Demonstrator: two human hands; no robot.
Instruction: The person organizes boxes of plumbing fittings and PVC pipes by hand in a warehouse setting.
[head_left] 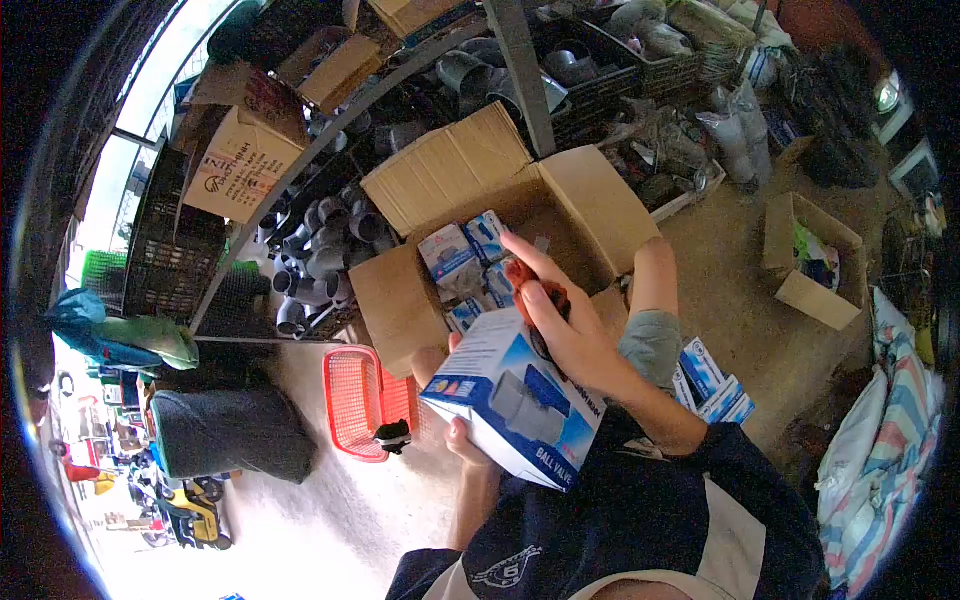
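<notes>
Plainly, big letters on the blue and white box (510, 400) say BALL VALVE. More letters run along its edge, and I can read MINH there, but the rest is hard to see. It also has a picture of a grey pipe part on its side. Up on the left, a brown carton (240, 165) has black printing, with words that look like PIPE and TAPE.

The left hand (465, 440) is wrapped around the left end of the box, thumb on the near side and fingertips showing on the far side. The right hand (580, 330) is over the top of the box. Its thumb and fingers pinch a red-brown thing (540, 290), and one finger sticks out straight. I can't tell if that thing touches the box.

The box is tilted, between the two hands and in front of the dark shirt (640, 510). Just past it is an open big carton (440, 170), with smaller blue and white boxes (450, 255) inside. A red basket (350, 400) sits to the left.
</notes>
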